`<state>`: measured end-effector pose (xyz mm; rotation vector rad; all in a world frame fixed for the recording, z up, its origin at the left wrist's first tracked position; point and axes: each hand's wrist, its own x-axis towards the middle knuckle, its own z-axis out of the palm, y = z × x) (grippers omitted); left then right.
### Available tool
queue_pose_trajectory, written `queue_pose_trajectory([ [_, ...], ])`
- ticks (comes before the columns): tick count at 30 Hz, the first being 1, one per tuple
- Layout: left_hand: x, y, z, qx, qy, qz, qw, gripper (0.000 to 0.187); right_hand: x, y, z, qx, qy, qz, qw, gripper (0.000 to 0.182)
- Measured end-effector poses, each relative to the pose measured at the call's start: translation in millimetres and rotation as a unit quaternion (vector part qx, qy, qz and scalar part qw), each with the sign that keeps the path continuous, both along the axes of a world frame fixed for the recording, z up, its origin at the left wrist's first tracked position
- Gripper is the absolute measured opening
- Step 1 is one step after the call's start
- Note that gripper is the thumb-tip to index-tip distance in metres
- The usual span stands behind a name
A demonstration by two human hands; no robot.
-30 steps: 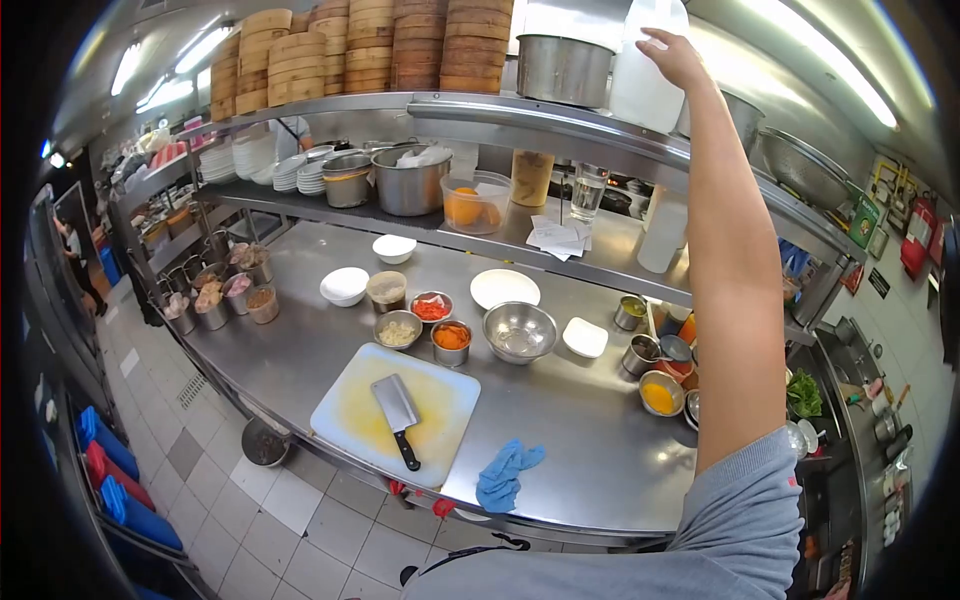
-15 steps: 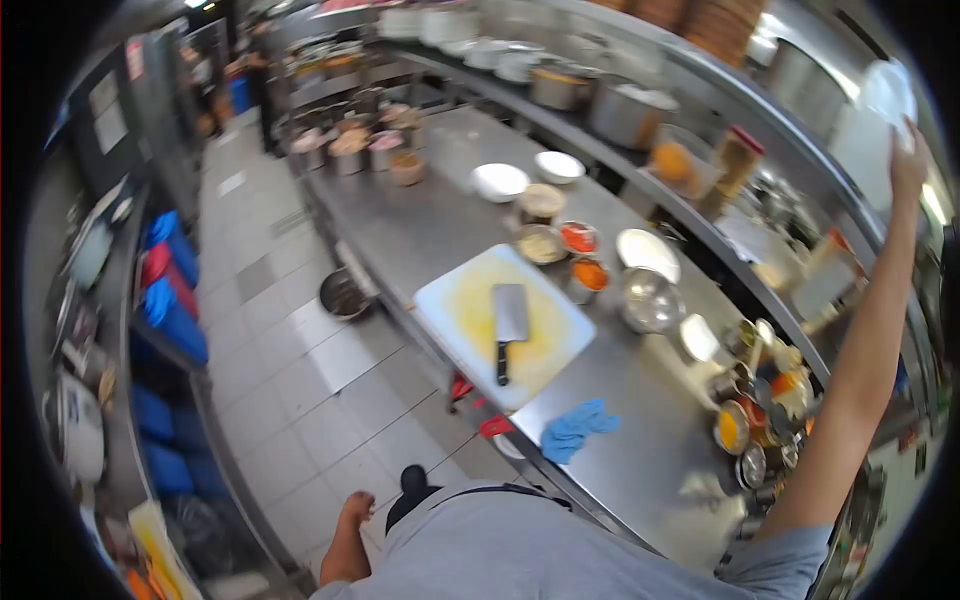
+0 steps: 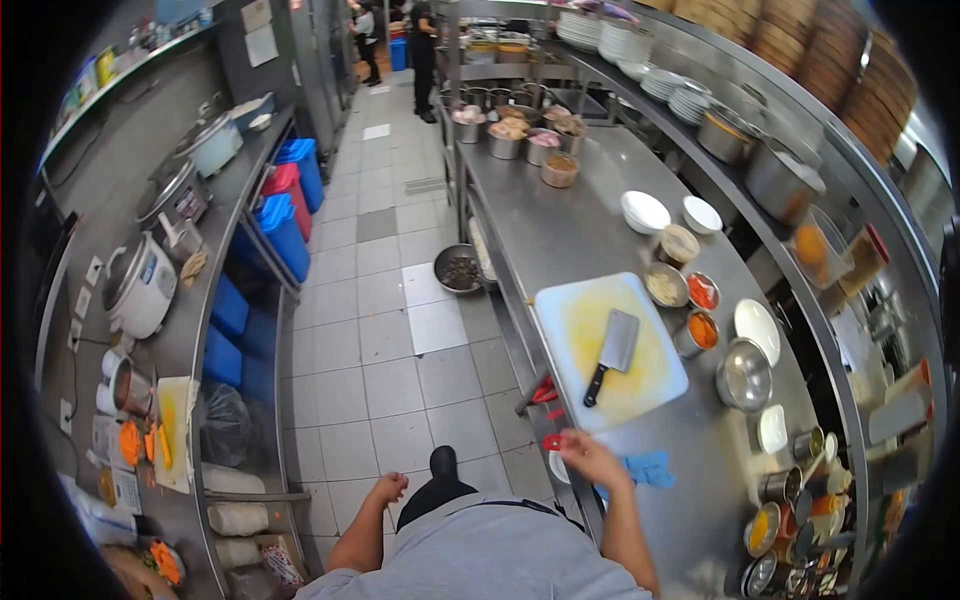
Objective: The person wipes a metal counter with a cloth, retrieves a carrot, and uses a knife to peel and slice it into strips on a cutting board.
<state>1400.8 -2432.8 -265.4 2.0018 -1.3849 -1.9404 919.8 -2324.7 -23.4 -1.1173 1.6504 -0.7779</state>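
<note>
My left hand [image 3: 388, 488] hangs low over the tiled floor beside my leg, fingers loosely curled and nothing showing in them. My right hand [image 3: 592, 462] is at the near edge of the steel counter, fingers bent together; what they hold, if anything, is hidden. Its fingertips overlap a small red object [image 3: 552, 442] at the counter edge. Just right of the wrist lies a crumpled blue cloth [image 3: 650, 469]. Beyond the hand is a white cutting board [image 3: 660, 385] with yellow stains, and a cleaver [image 3: 619, 341] lies flat on it, black handle towards me.
Past the board stand tubs of chopped orange food [image 3: 702, 329] and red food [image 3: 703, 292], a metal bowl [image 3: 743, 375] and white bowls [image 3: 645, 212]. Sauce containers crowd the right. A pan [image 3: 458, 270] sits low by the aisle. A rice cooker [image 3: 140, 288] stands left; people are far ahead.
My right hand has come down from a whitish plastic item on the high right shelf to the counter's near edge. The view has turned left, showing more of the left-hand counter.
</note>
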Motion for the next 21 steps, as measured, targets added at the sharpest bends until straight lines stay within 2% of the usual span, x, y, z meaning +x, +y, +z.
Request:
queue_pose_trajectory([
  [1,11.9,11.5,-7.4,0.015,0.007,0.012,1.000,0.018,20.4,11.2,-40.2,0.005,-0.016,0.000,1.000,0.046],
  [3,37.6,28.4,-31.0,-0.015,-0.016,-0.059,0.998,0.024,52.0,39.4,-101.4,0.046,-0.011,0.018,0.999,0.042],
  [5,66.1,31.6,-52.9,-0.130,-0.065,-0.262,0.954,0.033,64.1,61.8,-117.7,0.074,0.017,0.036,0.996,0.040],
  [6,68.7,17.6,-49.8,-0.137,-0.065,-0.262,0.953,0.033,68.5,85.3,-98.7,0.031,-0.003,0.035,0.999,0.039],
  [8,74.5,3.9,-31.3,0.063,-0.115,-0.096,0.987,0.031,79.0,107.2,-57.5,-0.054,-0.046,0.041,0.997,0.037],
  [10,79.4,-31.8,-16.3,0.076,-0.125,-0.073,0.987,0.028,83.0,79.1,-53.9,0.100,-0.114,-0.012,0.988,0.037],
  [11,85.0,-55.2,-25.8,0.068,-0.114,-0.078,0.988,0.027,85.6,59.1,-42.1,0.098,-0.113,-0.003,0.989,0.037],
  [12,93.5,-73.4,-37.5,0.060,-0.105,-0.085,0.989,0.026,89.0,35.2,-23.7,0.061,0.020,0.096,0.993,0.036],
  [13,97.9,-93.3,-41.1,0.042,-0.097,-0.078,0.991,0.027,94.4,19.3,-15.4,0.020,0.149,0.190,0.970,0.035],
  [14,99.5,-117.2,-37.3,0.021,-0.090,-0.073,0.993,0.028,74.4,41.0,-119.0,0.017,0.146,0.191,0.971,0.035],
  [16,98.8,-160.1,-16.9,-0.031,-0.068,-0.049,0.996,0.029,40.1,-1.8,-267.9,0.291,0.067,0.211,0.931,0.035],
  [17,100.1,-181.9,-7.0,-0.046,-0.050,-0.049,0.997,0.028,53.5,-14.1,-264.9,0.287,0.063,0.209,0.933,0.035],
  [19,103.1,-217.2,10.5,-0.058,-0.033,-0.050,0.997,0.026,76.3,-35.3,-244.7,0.306,0.013,0.028,0.952,0.040],
  [20,104.6,-229.5,20.8,-0.077,-0.001,-0.015,0.997,0.025,71.7,-37.6,-280.1,0.249,0.017,0.048,0.967,0.041],
  [21,110.0,-235.6,27.2,-0.096,0.032,0.021,0.995,0.023,73.6,-48.7,-294.8,0.205,0.004,0.018,0.979,0.041],
])
